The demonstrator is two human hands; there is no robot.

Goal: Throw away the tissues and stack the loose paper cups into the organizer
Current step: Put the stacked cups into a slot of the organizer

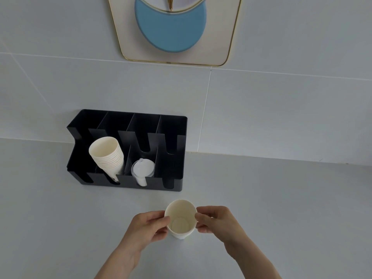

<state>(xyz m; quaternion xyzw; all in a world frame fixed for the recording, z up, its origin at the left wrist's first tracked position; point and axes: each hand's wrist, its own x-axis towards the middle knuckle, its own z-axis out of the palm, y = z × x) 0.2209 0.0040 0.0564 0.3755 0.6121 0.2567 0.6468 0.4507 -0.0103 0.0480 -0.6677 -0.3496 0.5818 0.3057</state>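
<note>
Paper cup (180, 218) (upright, empty) sits pinched at its rim; left hand (148, 228) and right hand (216, 221) fingers grip opposite sides.

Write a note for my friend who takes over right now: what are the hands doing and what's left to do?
Left hand and right hand: both pinch the rim of one loose white paper cup, upright, near the grey counter.
Black plastic organizer stands against the wall; the stack of white paper cups leans in its second slot from the left, clear plastic lids in the next.
Done: no tissues in view.
Left: nest this cup into the stack.
</note>
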